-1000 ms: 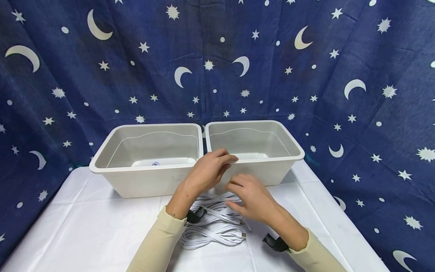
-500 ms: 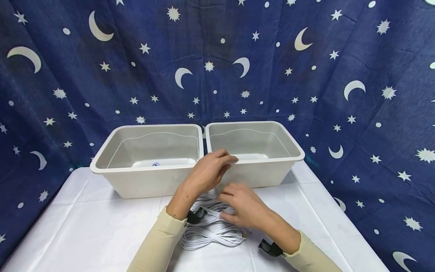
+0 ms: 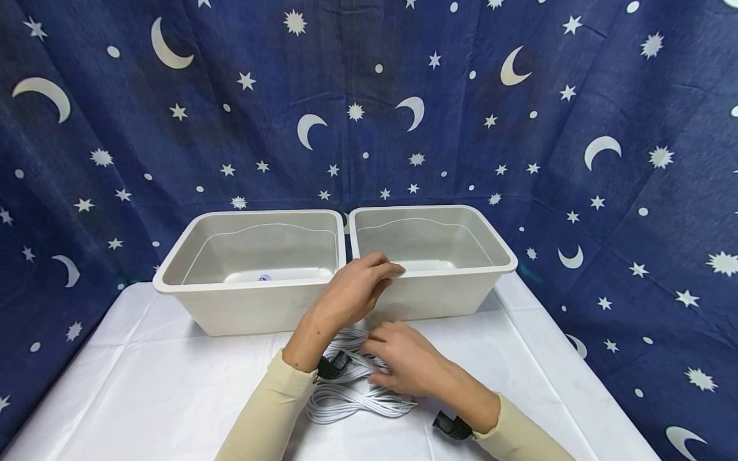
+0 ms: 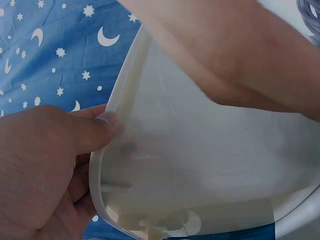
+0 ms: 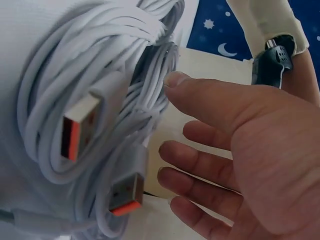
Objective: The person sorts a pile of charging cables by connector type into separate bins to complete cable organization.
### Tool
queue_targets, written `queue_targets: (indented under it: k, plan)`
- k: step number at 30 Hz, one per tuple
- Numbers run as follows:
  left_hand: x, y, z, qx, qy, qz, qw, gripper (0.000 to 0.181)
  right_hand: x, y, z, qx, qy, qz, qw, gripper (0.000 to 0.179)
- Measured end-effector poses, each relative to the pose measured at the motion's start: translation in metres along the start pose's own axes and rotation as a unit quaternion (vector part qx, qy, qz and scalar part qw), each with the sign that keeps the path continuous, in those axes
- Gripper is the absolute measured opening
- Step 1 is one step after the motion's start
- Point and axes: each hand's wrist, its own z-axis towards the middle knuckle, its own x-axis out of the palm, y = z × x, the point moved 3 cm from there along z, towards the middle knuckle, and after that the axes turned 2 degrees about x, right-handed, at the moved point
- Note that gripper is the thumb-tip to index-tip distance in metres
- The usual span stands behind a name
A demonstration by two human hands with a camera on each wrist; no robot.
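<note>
My left hand point(image 3: 352, 288) pinches the near rim of the right-hand pale grey bin point(image 3: 444, 294). In the left wrist view its thumb lies on one side of the rim and the fingers go behind the bin's wall point(image 4: 185, 150). On the table before the bins lies a pile of coiled white USB cables point(image 3: 352, 404). My right hand point(image 3: 409, 362) hovers at their right side with fingers spread and loosely bent, holding nothing. The right wrist view has its thumb tip close beside a coil point(image 5: 95, 30). Two USB plugs point(image 5: 82, 125) with orange inserts show there.
A second, matching bin point(image 3: 248, 310) stands to the left, with a small bluish-purple thing point(image 3: 264, 278) on its floor. White cloth point(image 3: 144, 384) covers the table. A dark blue curtain point(image 3: 369, 128) with moons and stars hangs behind and at the sides.
My right hand has moved left and down toward me, closer over the cables. The left hand has stayed at the right-hand bin's rim.
</note>
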Motion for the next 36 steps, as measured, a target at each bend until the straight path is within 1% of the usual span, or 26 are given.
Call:
queue_targets:
  k: [5,8,12,16,24,36]
  plan:
    - [0.000,0.000,0.000,0.000,0.000,0.001,1.0000,0.027,0.006,0.002,0.001,0.006,0.021,0.003,0.9998,0.042]
    - [0.001,0.000,0.000,-0.001,0.001,0.003,1.0000,0.027,0.009,0.003,0.001,0.004,0.027,-0.002,0.9996,0.042]
    - [0.000,0.000,0.000,-0.002,0.002,0.006,1.0000,0.027,0.013,0.004,0.002,-0.010,0.025,-0.017,0.9995,0.042]
    - [0.000,0.000,0.001,-0.001,0.000,0.005,1.0000,0.027,0.015,0.004,0.002,-0.015,0.022,-0.027,0.9993,0.041]
    - [0.001,0.000,0.001,0.000,-0.002,0.004,1.0000,0.027,0.019,0.003,0.003,-0.026,0.000,-0.016,0.9995,0.034]
    - [-0.001,-0.001,-0.001,0.000,-0.003,0.002,1.0000,0.027,0.017,0.004,0.002,-0.034,-0.008,-0.019,0.9992,0.034]
